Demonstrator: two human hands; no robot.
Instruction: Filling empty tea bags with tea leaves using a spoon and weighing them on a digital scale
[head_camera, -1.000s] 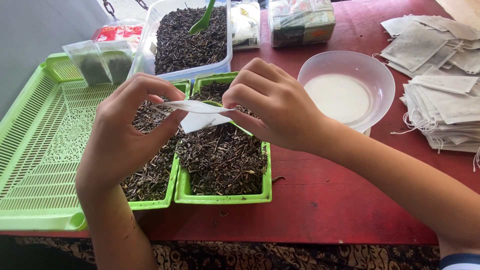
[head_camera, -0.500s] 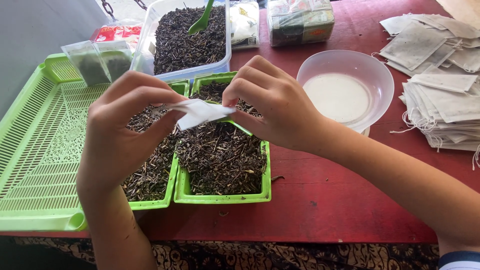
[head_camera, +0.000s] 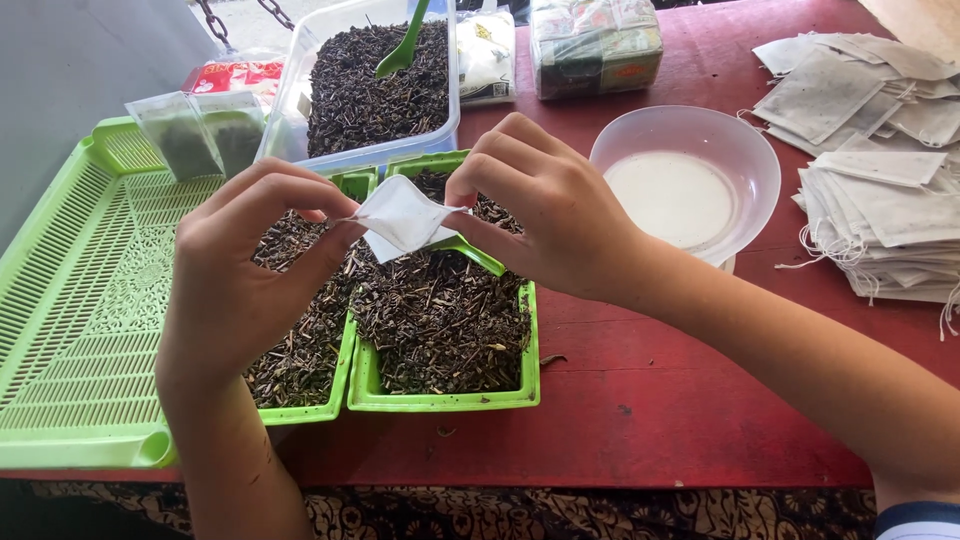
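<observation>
Two hands meet over a red table (head_camera: 640, 420), and everything on it sits within easy reach of them. Largest is the slatted green tray (head_camera: 70, 330) at the near left, with two filled clear packets (head_camera: 200, 135) propped on its far edge. Beside it, dead centre, stand two small green bins of dried tea leaves (head_camera: 440, 320), right under the work so that spilled leaf falls back in. Farther off is a clear tub of the same leaf (head_camera: 375, 85) with a green scoop (head_camera: 405, 45) stuck in it. To the right sits a pale plastic bowl (head_camera: 690, 180), and at the far right a stack of empty paper tea bags (head_camera: 880, 205), strings dangling.

Smallest is the white paper tea bag (head_camera: 405, 218), held in the air above the bins. The left hand (head_camera: 240, 290) pinches its left corner between thumb and fingers; the right hand (head_camera: 545, 210) grips its right edge, fingers curled in, seemingly spreading the mouth. A green handle pokes out beneath the right hand.

Against a second ago, the bag has turned from lying flat and stretched to tilted, its face showing, and the hands have drawn a little closer.
</observation>
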